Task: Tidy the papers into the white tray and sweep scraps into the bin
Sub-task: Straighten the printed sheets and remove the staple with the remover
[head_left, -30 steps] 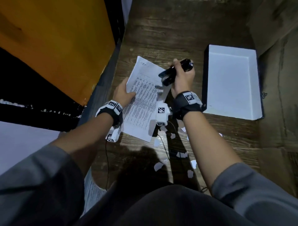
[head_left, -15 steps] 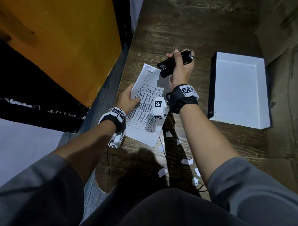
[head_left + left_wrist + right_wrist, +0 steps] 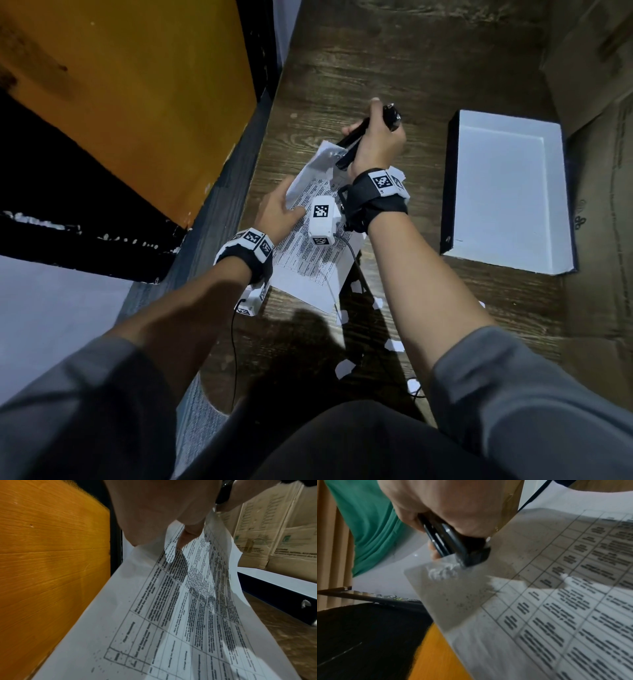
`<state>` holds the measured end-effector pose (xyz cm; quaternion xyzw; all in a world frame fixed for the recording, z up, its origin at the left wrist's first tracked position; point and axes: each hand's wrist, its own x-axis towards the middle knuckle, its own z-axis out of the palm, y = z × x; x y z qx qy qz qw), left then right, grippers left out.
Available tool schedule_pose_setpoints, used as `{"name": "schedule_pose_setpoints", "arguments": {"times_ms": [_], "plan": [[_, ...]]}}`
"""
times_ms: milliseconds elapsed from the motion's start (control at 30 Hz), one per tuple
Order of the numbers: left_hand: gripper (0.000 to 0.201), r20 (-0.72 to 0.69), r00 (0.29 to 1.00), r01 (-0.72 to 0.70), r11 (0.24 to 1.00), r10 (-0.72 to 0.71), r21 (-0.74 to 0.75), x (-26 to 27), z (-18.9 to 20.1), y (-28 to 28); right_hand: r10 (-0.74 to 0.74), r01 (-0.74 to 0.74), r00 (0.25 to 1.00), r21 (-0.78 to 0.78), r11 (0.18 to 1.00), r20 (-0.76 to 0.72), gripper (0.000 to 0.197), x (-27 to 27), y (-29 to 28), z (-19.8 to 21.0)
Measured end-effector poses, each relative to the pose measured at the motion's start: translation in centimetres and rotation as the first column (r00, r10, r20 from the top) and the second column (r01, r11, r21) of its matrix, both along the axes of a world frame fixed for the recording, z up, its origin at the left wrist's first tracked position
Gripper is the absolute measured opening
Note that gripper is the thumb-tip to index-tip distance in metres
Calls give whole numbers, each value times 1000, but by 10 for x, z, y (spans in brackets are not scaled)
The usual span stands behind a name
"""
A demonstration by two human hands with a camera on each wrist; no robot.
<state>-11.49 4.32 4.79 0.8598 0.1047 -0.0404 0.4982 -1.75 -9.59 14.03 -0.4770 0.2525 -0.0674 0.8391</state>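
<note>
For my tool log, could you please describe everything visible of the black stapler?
The stapler is black and glossy, with metal showing between its arms. The right hand grips it round the middle, tilted, nose down. Its nose meets the crumpled top corner of the printed papers; whether it bites them is unclear.

Your right hand (image 3: 376, 147) hides the middle of the black metal stapler (image 3: 346, 157) at the far corner of the white printed paper sheet (image 3: 308, 263), whose print blurs beyond reading. By its near edge, your right forearm (image 3: 421, 274) covers some small white paper scraps (image 3: 343, 316).
</note>
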Motion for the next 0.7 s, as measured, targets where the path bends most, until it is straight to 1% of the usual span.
{"name": "schedule_pose_setpoints", "arguments": {"times_ms": [67,100,200,267,300,333,400,433,467,500,533,567,633,667,700], "plan": [[34,28,1000,14,1000,-14,23,-2,0,-1,-9,8,999,-21,1000,-51,27,2,0,1],[33,35,999,16,1000,-17,26,-3,-1,-1,-8,6,998,-35,999,-63,28,4,0,0],[41,18,1000,-6,1000,6,3,-4,-7,0,45,-49,998,-89,995,-46,26,6,4,-3],[50,-2,999,-54,998,54,-32,-4,-6,-1,100,-95,994,-134,986,34,20,5,7,-5],[53,-11,997,-78,995,77,-55,-3,-5,-1,126,-110,989,-181,977,75,20,6,7,-6],[54,-21,995,-94,993,93,-71,-2,-3,-2,147,-119,984,-243,963,103,26,7,5,-8],[52,-45,994,-103,992,100,-77,1,2,-3,195,-128,969,-367,921,150,47,10,-8,-12],[50,-59,993,-102,993,98,-65,2,3,-3,227,-139,958,-410,901,175,51,10,-17,-13],[49,-70,993,-102,994,99,-48,4,3,-4,256,-142,949,-473,870,187,52,10,-29,-16],[48,-85,991,-110,994,108,-27,5,3,-4,282,-146,945,-553,820,168,49,8,-42,-19],[49,-94,988,-120,993,119,-10,7,3,-4,313,-160,940,-639,752,134,47,3,-59,-22],[49,-100,986,-134,991,134,6,9,2,-4,349,-190,934,-722,665,76,45,-2,-77,-26],[48,-101,983,-152,988,154,24,13,0,-5,395,-277,913,-860,429,-97,42,-17,-118,-41],[48,-101,982,-155,988,157,26,14,0,-5,387,-323,902,-892,315,-190,41,-27,-140,-50],[47,-103,981,-161,987,163,25,15,0,-5,357,-371,892,-901,228,-277,41,-39,-162,-59]]}}
